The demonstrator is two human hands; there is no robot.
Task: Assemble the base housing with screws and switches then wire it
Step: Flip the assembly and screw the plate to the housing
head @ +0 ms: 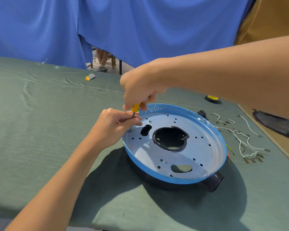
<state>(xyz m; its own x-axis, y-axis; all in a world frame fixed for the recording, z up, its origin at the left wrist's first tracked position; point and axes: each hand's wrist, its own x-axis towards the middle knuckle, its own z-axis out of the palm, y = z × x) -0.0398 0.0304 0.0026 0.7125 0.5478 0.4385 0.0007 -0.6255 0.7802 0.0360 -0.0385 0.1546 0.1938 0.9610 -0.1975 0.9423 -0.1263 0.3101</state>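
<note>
While the left part of the desk shows only wrinkled green cloth, a small yellow and grey scrap lies far back near the blue curtain. Towards the middle, the left hand reaches in from below, its fingers curled, and pinches the thin metal shaft of a screwdriver between thumb and fingertips. Above it, the right hand comes down from the right with its fingers wrapped round the tool's yellow handle. The screwdriver stands nearly upright, its tip on a small screw at the left edge of the base housing.

That housing, a round metal pan with a blue rim, sits on the desk just right of centre. Its pale floor is pierced by many small holes, two oblong cut-outs and a large black-edged central opening. A short black stub sticks out from its near right side. Behind the rim lies a small black part. Right of the housing, loose white wires with metal terminals are spread on the cloth. Farther back sits a round black and yellow piece, and a dark oval object lies at the right edge.
</note>
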